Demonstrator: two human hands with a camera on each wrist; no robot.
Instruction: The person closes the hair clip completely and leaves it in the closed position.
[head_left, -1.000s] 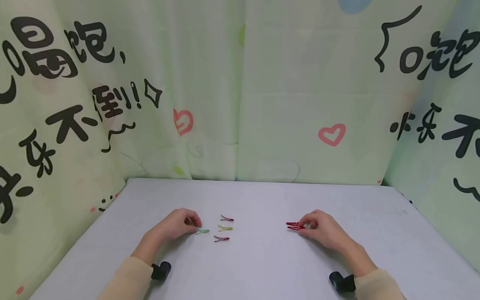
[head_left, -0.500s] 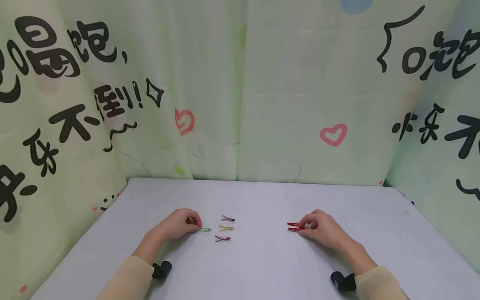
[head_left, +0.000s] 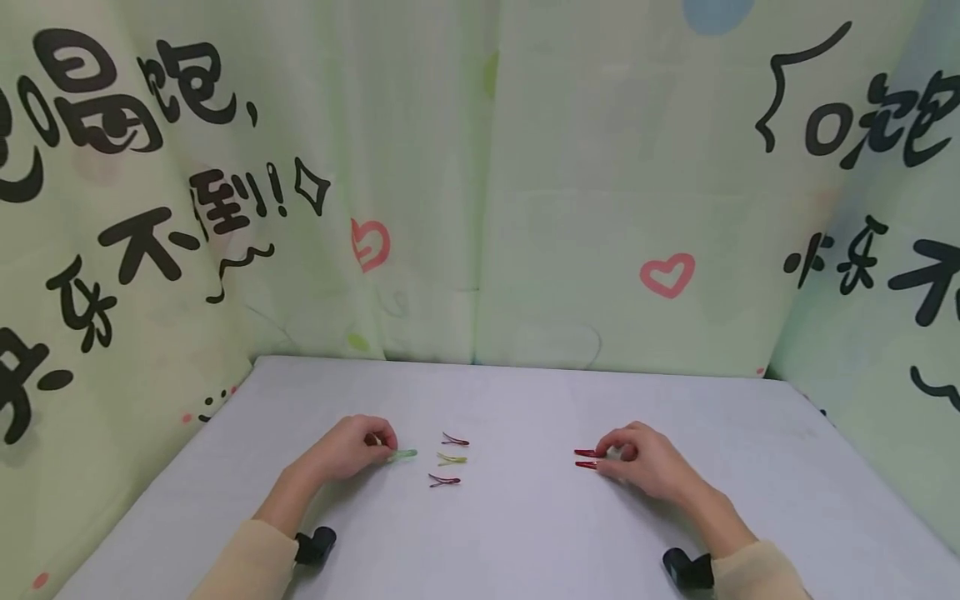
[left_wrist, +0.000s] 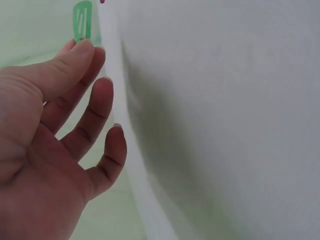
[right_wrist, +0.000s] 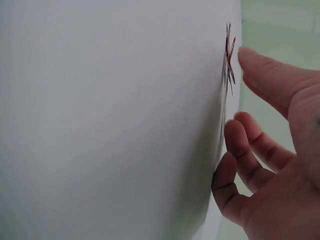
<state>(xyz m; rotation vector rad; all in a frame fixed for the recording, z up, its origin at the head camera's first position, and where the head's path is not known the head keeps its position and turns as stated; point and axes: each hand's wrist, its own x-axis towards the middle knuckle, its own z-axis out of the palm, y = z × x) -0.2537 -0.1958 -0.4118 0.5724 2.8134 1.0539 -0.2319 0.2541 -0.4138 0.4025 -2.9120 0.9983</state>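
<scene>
My left hand pinches a green snap hair clip between thumb and forefinger, over the left part of the table. The left wrist view has this clip standing out beyond the fingertips. On the right, two red hair clips lie side by side, an upper clip and a lower one. My right hand is right at their ends, thumb and forefinger apart. In the right wrist view a gap shows between the thumb and the thin red clips; whether a hidden finger touches them is unclear.
Three more hair clips lie in a column right of the left hand: a dark red clip, a yellow clip and another dark red clip. The white tabletop is bounded by a pale green printed curtain.
My left hand has drawn slightly left with the green clip, whose face now shows more. The right hand stays by the red clips, with thumb and forefinger a little farther apart. The camera view shifts slightly.
</scene>
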